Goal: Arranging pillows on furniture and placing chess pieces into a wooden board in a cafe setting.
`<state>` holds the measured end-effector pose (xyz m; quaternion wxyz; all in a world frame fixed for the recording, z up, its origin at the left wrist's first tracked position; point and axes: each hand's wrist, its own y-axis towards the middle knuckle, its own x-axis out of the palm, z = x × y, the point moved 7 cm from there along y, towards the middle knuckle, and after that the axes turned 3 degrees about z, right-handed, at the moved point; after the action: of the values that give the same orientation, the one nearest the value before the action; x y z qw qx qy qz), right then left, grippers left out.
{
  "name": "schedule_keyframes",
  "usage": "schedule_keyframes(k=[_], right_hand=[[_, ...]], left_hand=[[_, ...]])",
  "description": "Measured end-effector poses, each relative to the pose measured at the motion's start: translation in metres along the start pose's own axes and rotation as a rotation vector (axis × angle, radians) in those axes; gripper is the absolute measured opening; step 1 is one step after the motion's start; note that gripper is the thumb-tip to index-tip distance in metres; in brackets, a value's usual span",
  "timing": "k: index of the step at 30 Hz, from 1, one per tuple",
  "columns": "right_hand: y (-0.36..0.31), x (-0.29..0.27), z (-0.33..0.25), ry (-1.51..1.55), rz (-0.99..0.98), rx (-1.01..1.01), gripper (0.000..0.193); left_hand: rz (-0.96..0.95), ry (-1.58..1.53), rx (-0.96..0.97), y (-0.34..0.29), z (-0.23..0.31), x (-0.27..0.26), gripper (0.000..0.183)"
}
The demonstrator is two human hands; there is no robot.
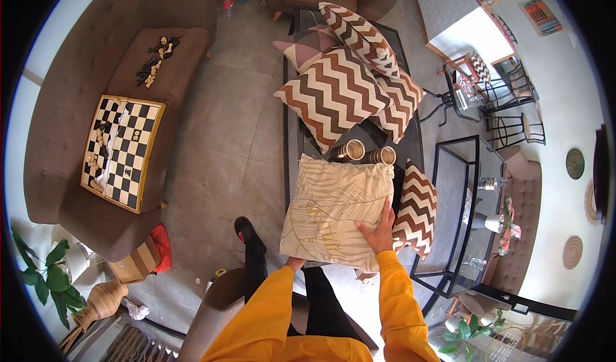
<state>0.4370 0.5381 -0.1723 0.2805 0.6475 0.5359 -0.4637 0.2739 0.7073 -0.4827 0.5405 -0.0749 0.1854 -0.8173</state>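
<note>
A beige cushion (337,208) with a leaf-line pattern lies in front of me, over the near end of a dark table (290,131). My right hand (378,232) rests on its right part, thumb and fingers spread across the fabric. At the near left edge, my left hand (295,263) reaches under the cushion, and its fingers are hidden there. A brown zigzag cushion (418,208) sits just right of the beige one. Two striped cups (351,150) stand right behind it. Farther back, several zigzag cushions (333,92) and a pinkish triangle-patterned cushion (308,47) are piled up.
On the left, a brown sofa (70,105) bears a chessboard (125,150) and loose chess pieces (154,63). A black-framed glass table (449,214) stands to the right. An open cardboard box (136,262) and a woven vase (102,304) are at the lower left.
</note>
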Motion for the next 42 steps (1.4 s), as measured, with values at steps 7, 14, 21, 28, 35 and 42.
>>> schedule_keyframes(k=[7, 14, 21, 28, 35, 42], right_hand=[[-0.003, 0.011, 0.015, 0.03, -0.004, 0.045, 0.111], [-0.002, 0.016, 0.011, 0.043, -0.006, 0.044, 0.11], [-0.005, 0.017, 0.0, 0.047, 0.031, 0.06, 0.109], [-0.006, 0.019, -0.016, 0.038, 0.058, 0.057, 0.109], [-0.007, 0.024, -0.035, 0.041, 0.064, 0.072, 0.109], [-0.008, 0.03, -0.052, 0.022, 0.067, 0.122, 0.11]], left_hand=[[0.112, 0.139, 0.137, -0.001, -0.017, -0.003, 0.047], [0.004, 0.524, 0.216, -0.006, -0.012, -0.014, 0.042], [0.045, 0.343, 0.1, -0.009, -0.003, -0.042, 0.042], [0.087, 0.14, -0.107, -0.004, -0.011, -0.068, 0.046], [-0.066, 0.255, -0.093, -0.005, -0.007, -0.086, 0.048], [-0.047, 0.184, -0.099, -0.003, -0.009, -0.11, 0.05]])
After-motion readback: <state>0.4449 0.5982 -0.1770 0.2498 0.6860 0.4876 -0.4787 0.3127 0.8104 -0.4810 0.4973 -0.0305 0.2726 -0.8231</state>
